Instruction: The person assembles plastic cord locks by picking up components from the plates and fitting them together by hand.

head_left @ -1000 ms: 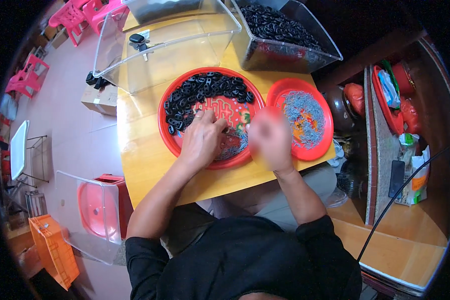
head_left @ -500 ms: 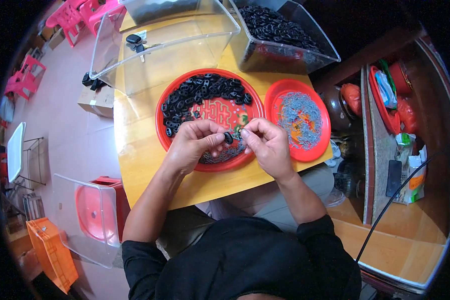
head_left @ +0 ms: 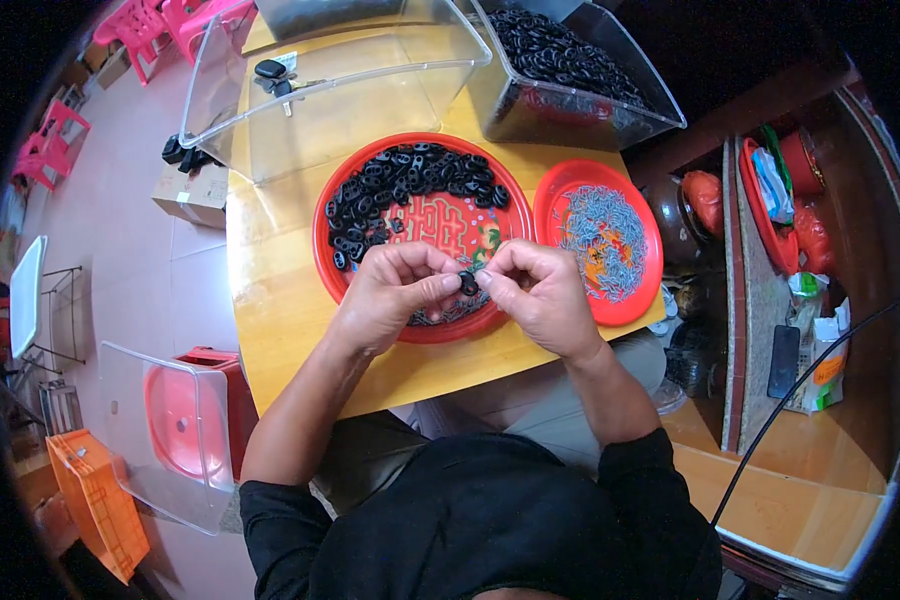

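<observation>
My left hand (head_left: 395, 298) pinches a small black oval plastic piece (head_left: 468, 284) between thumb and forefinger, over the near part of a large round red tray (head_left: 323, 214). Thumb and forefinger of my right hand (head_left: 545, 298) are closed at the piece's right side; whatever lies between those fingertips is too small to make out. Many similar black plastic pieces (head_left: 410, 175) are heaped along the tray's far and left sides. Small grey screws, partly hidden by my hands, lie in its near part. More grey screws (head_left: 600, 228) fill a smaller red tray (head_left: 547, 188) at the right.
Behind the trays on the yellow table (head_left: 290, 345) stand a clear plastic bin (head_left: 370, 95) and another bin (head_left: 570, 125) full of black pieces. Keys (head_left: 282, 88) show through the clear bin. A red stool (head_left: 185, 420) and an orange crate (head_left: 100, 510) are at the left.
My right hand's fingertips have come up against the black piece, which were slightly apart from it before. The piece has shifted a little to the right and turned.
</observation>
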Demonstrator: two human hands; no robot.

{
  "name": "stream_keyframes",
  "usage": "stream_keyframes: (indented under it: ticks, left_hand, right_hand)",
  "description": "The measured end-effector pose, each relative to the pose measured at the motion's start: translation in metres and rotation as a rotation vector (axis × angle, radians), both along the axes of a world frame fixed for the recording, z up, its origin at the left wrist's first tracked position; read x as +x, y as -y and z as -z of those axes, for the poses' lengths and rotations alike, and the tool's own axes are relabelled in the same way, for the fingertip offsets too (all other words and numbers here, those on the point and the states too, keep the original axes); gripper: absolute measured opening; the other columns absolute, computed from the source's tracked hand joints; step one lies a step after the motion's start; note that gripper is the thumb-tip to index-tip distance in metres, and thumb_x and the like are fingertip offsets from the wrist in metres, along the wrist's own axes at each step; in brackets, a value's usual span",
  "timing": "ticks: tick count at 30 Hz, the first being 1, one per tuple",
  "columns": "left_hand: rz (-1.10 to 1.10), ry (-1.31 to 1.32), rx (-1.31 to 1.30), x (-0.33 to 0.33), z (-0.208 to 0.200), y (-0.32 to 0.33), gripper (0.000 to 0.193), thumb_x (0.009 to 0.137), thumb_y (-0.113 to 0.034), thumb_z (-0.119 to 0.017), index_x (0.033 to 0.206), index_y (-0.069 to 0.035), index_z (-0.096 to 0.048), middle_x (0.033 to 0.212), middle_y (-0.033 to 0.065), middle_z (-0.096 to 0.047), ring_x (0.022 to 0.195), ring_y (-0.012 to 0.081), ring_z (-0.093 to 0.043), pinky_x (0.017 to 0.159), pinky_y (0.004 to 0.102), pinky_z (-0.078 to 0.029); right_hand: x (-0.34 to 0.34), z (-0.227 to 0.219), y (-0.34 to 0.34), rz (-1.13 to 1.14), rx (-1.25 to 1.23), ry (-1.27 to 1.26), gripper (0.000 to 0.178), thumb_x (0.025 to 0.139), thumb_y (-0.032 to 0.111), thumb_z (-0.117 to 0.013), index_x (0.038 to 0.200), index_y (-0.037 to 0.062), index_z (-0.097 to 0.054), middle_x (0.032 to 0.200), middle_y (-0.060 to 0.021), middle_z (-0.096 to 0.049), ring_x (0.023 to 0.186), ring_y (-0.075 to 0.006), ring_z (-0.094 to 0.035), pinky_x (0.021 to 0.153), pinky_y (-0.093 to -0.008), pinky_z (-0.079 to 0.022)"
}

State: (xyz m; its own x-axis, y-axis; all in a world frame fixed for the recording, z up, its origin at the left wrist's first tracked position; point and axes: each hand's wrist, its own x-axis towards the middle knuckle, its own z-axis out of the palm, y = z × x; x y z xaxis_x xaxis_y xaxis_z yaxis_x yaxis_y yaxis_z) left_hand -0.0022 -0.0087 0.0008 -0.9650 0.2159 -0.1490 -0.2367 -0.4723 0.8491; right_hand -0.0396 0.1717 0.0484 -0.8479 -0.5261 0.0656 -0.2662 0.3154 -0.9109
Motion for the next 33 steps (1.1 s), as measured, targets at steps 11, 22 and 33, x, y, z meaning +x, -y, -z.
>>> stream_keyframes:
  ticks: [11, 22, 33]
  left_hand:
    - [-0.012, 0.031, 0.056, 0.003, 0.000, -0.002, 0.010, 0.079, -0.007, -0.064, 0.086, -0.001, -0.062, 0.069, 0.0032, -0.061, 0.055, 0.0071, -0.054, 0.051, 0.0193, -0.045]
    - [-0.132, 0.059, 0.159, 0.004, 0.011, -0.007, 0.010, 0.079, -0.009, -0.064, 0.085, -0.002, -0.062, 0.075, 0.0049, -0.064, 0.065, 0.0089, -0.060, 0.057, 0.0197, -0.048]
    - [-0.262, 0.060, 0.160, 0.007, 0.009, -0.010, 0.008, 0.078, -0.007, -0.065, 0.083, -0.001, -0.063, 0.073, 0.0041, -0.063, 0.061, 0.0071, -0.056, 0.057, 0.0188, -0.045]
  right_hand:
    - [0.001, 0.006, 0.003, 0.036, -0.057, -0.173, 0.015, 0.079, 0.011, -0.064, 0.084, -0.0020, -0.058, 0.068, -0.0024, -0.055, 0.059, -0.0075, -0.049, 0.051, -0.0221, -0.040]
    - [0.008, 0.021, 0.016, 0.028, 0.222, -0.866, 0.040, 0.063, 0.008, -0.069, 0.099, -0.0040, -0.054, 0.076, -0.0125, -0.053, 0.069, -0.0283, -0.051, 0.058, -0.0381, -0.043]
    - [0.009, 0.033, 0.027, 0.066, 0.131, -0.913, 0.035, 0.066, -0.003, -0.064, 0.100, -0.0064, -0.056, 0.079, -0.0162, -0.060, 0.068, -0.0296, -0.059, 0.061, -0.0355, -0.048]
